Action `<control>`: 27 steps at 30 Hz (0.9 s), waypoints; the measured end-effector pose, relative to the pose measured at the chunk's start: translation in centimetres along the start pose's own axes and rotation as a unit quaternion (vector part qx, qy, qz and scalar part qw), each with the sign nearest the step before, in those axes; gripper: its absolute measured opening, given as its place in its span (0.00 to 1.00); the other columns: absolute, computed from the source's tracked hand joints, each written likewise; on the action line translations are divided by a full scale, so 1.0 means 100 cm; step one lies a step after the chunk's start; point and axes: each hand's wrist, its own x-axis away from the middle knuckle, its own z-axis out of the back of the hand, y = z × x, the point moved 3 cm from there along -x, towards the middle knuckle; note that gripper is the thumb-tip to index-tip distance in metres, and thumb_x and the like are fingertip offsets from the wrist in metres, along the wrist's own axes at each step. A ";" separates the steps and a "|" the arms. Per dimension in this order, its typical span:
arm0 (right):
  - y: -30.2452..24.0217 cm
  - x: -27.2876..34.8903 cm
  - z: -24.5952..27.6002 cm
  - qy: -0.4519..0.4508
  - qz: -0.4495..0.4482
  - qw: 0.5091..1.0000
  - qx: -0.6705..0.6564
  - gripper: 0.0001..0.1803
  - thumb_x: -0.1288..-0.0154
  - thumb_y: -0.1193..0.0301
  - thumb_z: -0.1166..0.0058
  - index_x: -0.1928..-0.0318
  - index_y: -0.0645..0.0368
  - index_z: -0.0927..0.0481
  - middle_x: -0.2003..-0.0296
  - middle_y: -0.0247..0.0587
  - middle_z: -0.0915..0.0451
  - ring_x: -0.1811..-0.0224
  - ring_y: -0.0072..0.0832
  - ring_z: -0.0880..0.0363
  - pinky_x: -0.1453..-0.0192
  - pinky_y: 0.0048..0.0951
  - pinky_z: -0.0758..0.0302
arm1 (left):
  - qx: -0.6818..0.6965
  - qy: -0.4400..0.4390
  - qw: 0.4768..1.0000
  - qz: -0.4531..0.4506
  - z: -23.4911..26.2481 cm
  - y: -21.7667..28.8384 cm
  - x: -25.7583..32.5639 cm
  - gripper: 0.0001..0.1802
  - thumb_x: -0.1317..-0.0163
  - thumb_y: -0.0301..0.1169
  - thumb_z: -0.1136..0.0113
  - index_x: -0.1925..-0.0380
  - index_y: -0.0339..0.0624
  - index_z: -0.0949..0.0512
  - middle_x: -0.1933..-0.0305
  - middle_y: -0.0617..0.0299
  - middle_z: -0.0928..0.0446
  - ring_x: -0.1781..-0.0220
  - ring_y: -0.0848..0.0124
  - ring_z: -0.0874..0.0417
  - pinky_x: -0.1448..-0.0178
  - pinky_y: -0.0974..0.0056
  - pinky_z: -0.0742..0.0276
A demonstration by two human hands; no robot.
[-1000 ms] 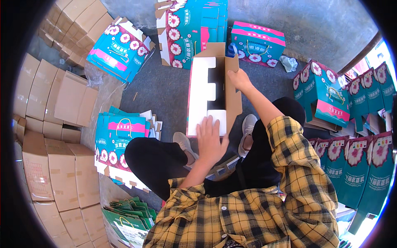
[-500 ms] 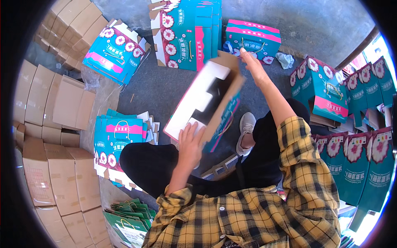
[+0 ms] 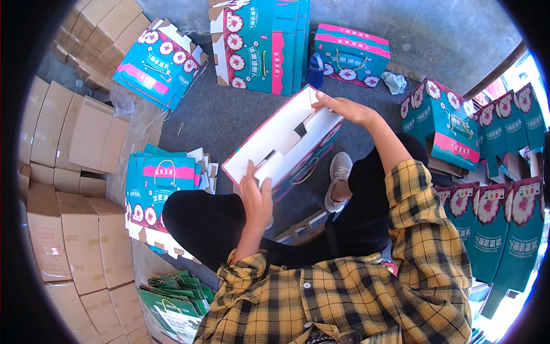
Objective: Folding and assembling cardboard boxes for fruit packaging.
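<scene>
I hold a teal and pink gift box point(image 3: 285, 144) with a white inside, tilted over my knees. My left hand point(image 3: 255, 196) grips its near end, the thumb pressing a white inner flap. My right hand point(image 3: 345, 108) holds the far upper edge of the box. Its open side faces up and to the left, and the teal flowered outside with a gold cord handle faces my right leg.
A stack of flat teal boxes point(image 3: 160, 186) lies by my left knee. More teal boxes stand ahead point(image 3: 264, 43) and at the right point(image 3: 443, 119). Brown cartons point(image 3: 74, 172) line the left. Green bags point(image 3: 175, 295) lie at lower left.
The box has swung from upright and brown-sided to tilted left with its white inside showing. My left hand moved to its near end, and my right hand followed the far edge.
</scene>
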 end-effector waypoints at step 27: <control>0.018 -0.008 -0.053 -0.011 0.197 0.853 0.483 0.26 0.48 0.59 0.35 0.46 0.43 0.22 0.49 0.32 0.24 0.43 0.36 0.30 0.41 0.41 0.33 | -0.268 -0.095 0.950 -0.130 -0.025 -0.006 -0.002 0.30 0.42 0.40 0.40 0.43 0.32 0.31 0.40 0.44 0.30 0.36 0.52 0.32 0.31 0.49 0.44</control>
